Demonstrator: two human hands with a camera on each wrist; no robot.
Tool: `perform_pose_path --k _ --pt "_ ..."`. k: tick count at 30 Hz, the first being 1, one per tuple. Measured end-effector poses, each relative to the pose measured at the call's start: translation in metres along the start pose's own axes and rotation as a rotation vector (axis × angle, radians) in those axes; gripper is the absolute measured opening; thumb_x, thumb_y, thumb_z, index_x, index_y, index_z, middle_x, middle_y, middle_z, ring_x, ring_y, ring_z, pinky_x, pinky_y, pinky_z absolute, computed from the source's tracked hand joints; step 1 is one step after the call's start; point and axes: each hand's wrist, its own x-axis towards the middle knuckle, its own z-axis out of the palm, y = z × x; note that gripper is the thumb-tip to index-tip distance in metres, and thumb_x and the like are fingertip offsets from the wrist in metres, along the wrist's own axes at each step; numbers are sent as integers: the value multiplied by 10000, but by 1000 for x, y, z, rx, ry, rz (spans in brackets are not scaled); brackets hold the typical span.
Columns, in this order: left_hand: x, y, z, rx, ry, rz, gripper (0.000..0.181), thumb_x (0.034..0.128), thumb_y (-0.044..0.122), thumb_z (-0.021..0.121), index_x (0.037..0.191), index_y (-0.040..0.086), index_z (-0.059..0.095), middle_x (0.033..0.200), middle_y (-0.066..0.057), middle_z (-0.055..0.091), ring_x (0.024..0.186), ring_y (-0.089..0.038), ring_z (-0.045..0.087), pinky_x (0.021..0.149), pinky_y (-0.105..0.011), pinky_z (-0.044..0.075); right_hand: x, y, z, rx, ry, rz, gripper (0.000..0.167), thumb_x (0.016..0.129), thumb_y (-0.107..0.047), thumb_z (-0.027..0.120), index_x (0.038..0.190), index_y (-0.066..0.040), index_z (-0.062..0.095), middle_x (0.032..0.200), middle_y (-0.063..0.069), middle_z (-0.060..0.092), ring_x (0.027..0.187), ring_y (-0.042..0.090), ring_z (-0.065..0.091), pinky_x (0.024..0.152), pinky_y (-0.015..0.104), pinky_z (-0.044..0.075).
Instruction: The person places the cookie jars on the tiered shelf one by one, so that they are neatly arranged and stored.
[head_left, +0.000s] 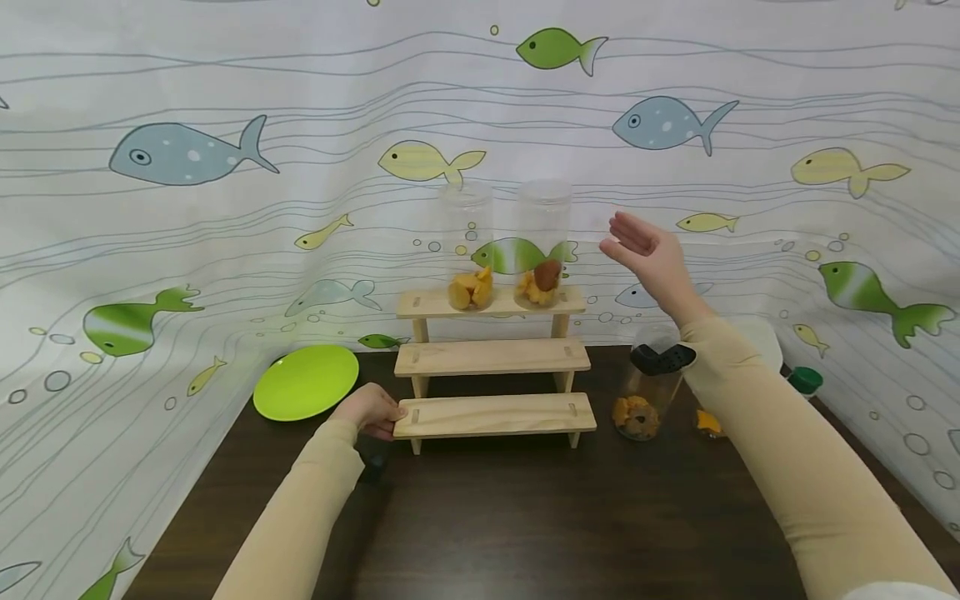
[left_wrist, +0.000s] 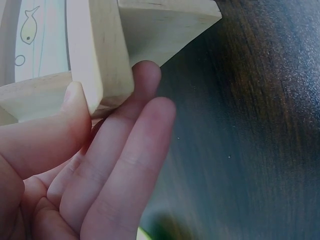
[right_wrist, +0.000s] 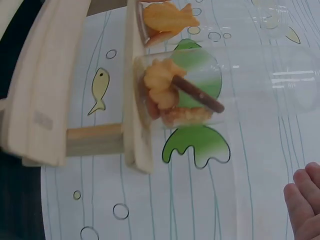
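A three-step wooden display stand point(head_left: 491, 358) stands on the dark table. My left hand point(head_left: 369, 410) pinches the left end of its lowest step. In the left wrist view, the thumb lies against one side of the wooden board point(left_wrist: 100, 55), the fingers point(left_wrist: 145, 130) on the other. Two clear jars stand on the top step: the left jar point(head_left: 467, 242) with yellow-orange fish-shaped pieces, the right jar point(head_left: 543, 242) with cookies and a brown piece. My right hand point(head_left: 652, 258) is in the air right of the jars, holding nothing, its fingers slightly bent.
Right of the stand is another clear jar point(head_left: 637, 408) with cookies, partly behind the black wrist camera. A small yellow-orange piece point(head_left: 708, 423), a green cap point(head_left: 806, 380) and a white rounded object point(head_left: 761, 337) lie farther right. A lime-green plate point(head_left: 306, 383) sits at left.
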Motion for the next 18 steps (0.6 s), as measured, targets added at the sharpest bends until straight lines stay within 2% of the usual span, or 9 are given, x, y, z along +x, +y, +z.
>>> perform_pose_path --k 9,14,18 --pt "2 1 1 13 -7 5 284 925 46 590 1098 -180 587 879 -241 690 720 -221 673 735 -408 590 -36 19 -27 -28 -46 48 620 910 -224 650 1453 -94 379 1445 144 434 1300 233 459 899 102 465" --pt "3 0 1 10 -11 4 284 925 44 589 1097 -182 584 879 -243 690 718 -219 673 728 -406 592 -55 32 -40 -75 -52 31 585 906 -204 656 1436 -127 418 1403 180 473 1199 66 540 889 92 464" --pt "3 -1 -1 17 -8 -2 288 924 54 596 1101 -173 587 853 -216 693 704 -213 673 723 -399 593 -67 43 -48 -87 -67 22 580 908 -179 652 1434 -105 418 1410 195 459 1132 -63 526 912 85 445"
